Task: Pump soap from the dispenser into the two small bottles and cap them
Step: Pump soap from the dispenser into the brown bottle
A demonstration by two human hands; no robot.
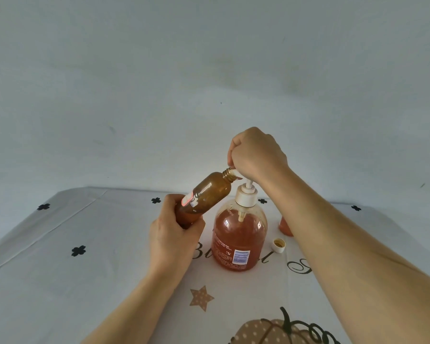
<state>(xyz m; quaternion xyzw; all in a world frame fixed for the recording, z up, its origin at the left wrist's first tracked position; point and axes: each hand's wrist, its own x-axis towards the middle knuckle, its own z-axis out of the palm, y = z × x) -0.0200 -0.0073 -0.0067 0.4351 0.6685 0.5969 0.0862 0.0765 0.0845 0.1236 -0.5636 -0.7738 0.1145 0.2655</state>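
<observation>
Left hand [173, 240] grips the tilted bottle [206, 194]; right hand [255, 155] curls over and hides the pump [246, 196] head; forearm [333, 234] covers most of the second bottle [284, 228].

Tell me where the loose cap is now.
In the head view, the cap lies open side up on the tablecloth, just right of the dispenser, near the other small bottle.

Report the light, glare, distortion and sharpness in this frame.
Head view: soft, even light, with only faint shadows on the table; small glints on the dispenser; the wide angle stretches both forearms toward the bottom edge; detail is slightly soft overall; the right hand covers the dispenser's pump head, beside the mouth of the bottle in the left hand.
</observation>
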